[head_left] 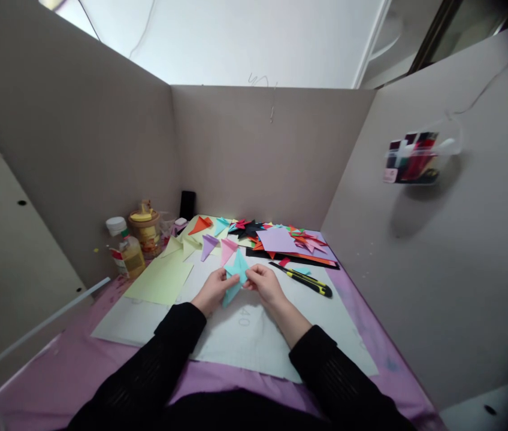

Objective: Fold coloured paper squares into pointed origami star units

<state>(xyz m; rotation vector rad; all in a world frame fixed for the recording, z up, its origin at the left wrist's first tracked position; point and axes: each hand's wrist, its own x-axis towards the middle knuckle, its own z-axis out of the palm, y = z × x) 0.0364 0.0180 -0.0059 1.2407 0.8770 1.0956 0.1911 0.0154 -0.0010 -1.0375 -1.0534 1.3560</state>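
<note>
Between my hands is a light blue folded paper (238, 270), with pointed tips upward and downward, held just above the white sheet. My left hand (214, 288) pinches its left side, thumb across the front. On the right edge, the fingertips of my right hand (263, 284) are closed on the same paper. Just beyond lie a pink folded paper piece (227, 250) and a purple folded paper piece (209, 246). To the right of my right hand rests a black and yellow utility knife (304, 280).
A white sheet (254, 347) covers much of the purple cloth (78, 365). Pale green paper (160, 281) lies at left, near a glue bottle (133, 257) and a brown tub (145, 230). Colourful folded papers (247, 228) pile up behind. Grey panels (272, 149) enclose three sides.
</note>
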